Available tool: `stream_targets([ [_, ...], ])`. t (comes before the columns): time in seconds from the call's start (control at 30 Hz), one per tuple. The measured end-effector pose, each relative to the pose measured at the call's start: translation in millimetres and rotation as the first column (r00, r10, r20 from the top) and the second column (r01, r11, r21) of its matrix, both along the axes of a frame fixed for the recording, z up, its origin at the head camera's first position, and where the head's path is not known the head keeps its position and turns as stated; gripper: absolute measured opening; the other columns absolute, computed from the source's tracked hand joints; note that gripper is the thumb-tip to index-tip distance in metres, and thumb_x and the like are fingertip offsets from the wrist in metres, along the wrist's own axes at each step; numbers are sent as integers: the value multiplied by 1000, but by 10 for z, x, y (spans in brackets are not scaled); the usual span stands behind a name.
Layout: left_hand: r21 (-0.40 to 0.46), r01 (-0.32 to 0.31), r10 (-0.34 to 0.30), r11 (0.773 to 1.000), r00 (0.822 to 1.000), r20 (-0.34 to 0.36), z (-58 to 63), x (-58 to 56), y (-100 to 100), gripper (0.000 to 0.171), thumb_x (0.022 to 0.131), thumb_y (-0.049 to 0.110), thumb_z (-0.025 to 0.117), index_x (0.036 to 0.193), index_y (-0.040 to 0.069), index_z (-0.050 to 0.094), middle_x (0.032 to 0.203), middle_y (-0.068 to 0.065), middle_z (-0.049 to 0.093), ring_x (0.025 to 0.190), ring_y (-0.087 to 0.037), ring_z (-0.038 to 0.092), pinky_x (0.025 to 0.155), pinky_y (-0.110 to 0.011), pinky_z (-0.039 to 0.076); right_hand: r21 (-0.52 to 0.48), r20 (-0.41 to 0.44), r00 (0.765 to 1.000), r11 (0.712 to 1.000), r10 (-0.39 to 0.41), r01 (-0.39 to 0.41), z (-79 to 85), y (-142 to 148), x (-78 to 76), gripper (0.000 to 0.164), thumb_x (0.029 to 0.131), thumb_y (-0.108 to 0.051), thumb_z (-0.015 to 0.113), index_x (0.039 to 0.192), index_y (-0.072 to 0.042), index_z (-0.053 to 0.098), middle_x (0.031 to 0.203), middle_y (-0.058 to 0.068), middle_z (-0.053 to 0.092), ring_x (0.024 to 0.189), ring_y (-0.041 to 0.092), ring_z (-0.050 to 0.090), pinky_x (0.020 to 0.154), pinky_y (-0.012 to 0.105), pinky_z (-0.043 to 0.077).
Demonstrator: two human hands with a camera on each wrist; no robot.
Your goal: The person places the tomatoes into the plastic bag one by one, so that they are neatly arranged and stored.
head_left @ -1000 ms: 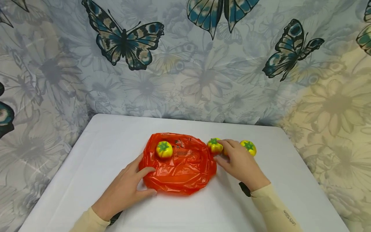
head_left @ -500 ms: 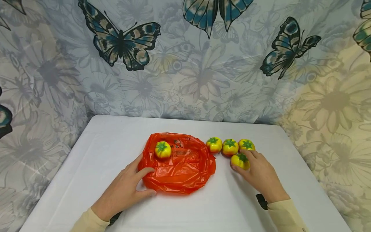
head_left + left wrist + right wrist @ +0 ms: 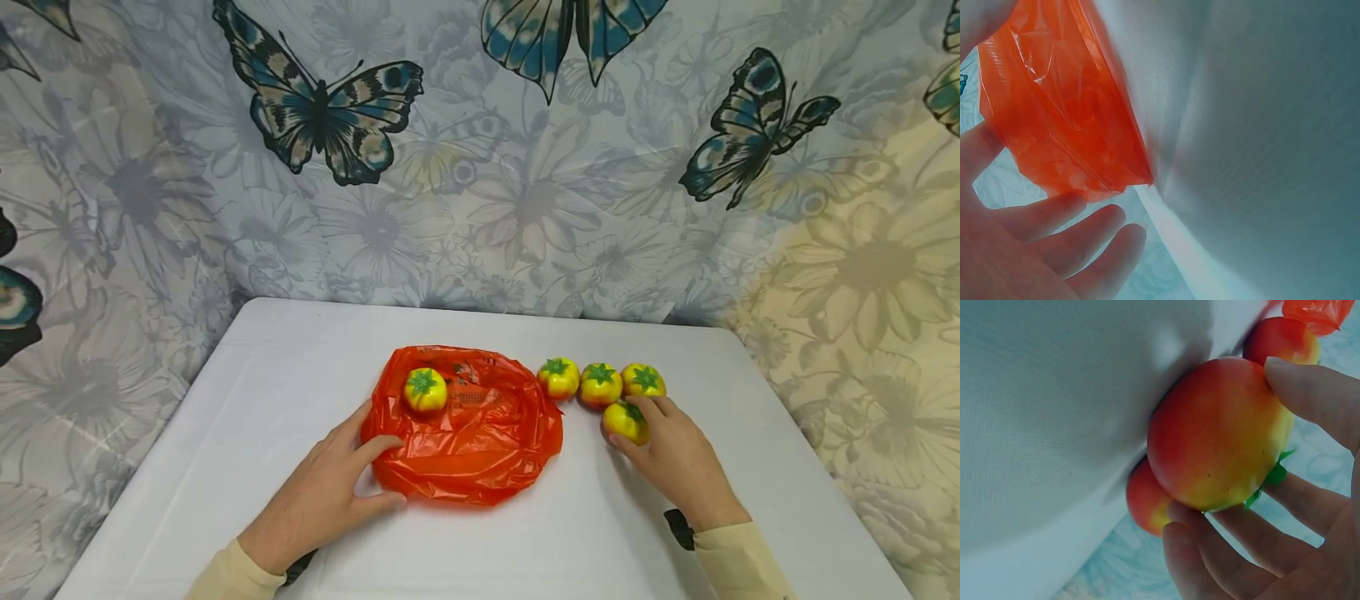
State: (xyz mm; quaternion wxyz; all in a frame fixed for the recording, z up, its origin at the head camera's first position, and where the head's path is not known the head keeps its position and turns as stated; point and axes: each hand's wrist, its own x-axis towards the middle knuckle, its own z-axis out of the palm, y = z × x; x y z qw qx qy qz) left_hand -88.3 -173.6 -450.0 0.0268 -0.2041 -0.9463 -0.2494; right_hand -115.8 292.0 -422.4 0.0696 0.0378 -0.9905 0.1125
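A red plastic bag [image 3: 472, 454] lies spread in a rounded shape on the white table. One yellow-red tomato [image 3: 425, 390] with a green top sits in its left part. My left hand [image 3: 322, 487] rests at the bag's left side, fingers spread and loosely bent, with fingertips touching the plastic in the left wrist view. To the right of the bag, my right hand [image 3: 678, 458] holds another tomato [image 3: 1219, 434] between thumb and fingers, close to the tabletop. Just behind it stand three more tomatoes in a row: the left one [image 3: 558, 378], middle one [image 3: 601, 385] and right one [image 3: 643, 380].
The white table [image 3: 480, 558] runs back to a wall covering [image 3: 525, 225] printed with flowers and butterflies. The left tomato of the row stands right at the bag's edge.
My right hand has drawn back from the left tomato of the row toward the front right and now grips the front tomato. My left hand and the bag stay put.
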Motion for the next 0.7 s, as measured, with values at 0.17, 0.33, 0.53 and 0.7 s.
stream_targets([
  [0.17,4,3,-3,1000,1000,-6,-19,0,10,63,82,57,92,134,31,69,176,-18,33,147,-44,53,111,-66,52,-7,-25,1000,1000,2,-2,-33,10,13,63,93,-31,86,140,3,62,134,31,64,117,54,66,99,71,54],
  [0.33,-1,0,0,1000,1000,-6,-25,3,10,63,82,56,92,135,30,70,175,-19,33,148,-44,53,111,-66,52,-1,-22,1000,1000,0,0,-35,9,6,62,93,-31,85,140,2,62,134,30,64,118,53,66,99,71,55],
  [0.53,-3,0,0,1000,1000,-10,-24,9,11,63,82,56,92,134,29,70,175,-20,33,147,-45,53,111,-66,53,7,12,1000,1000,-6,6,0,1,11,63,94,-33,85,142,0,62,136,30,63,118,52,66,98,71,55],
  [0.7,-2,0,0,1000,1000,6,-28,5,16,62,82,57,92,134,31,69,176,-19,32,148,-44,53,111,-66,53,28,28,999,999,-16,16,51,14,31,66,94,-36,84,143,1,61,136,31,62,119,53,65,97,71,55],
])
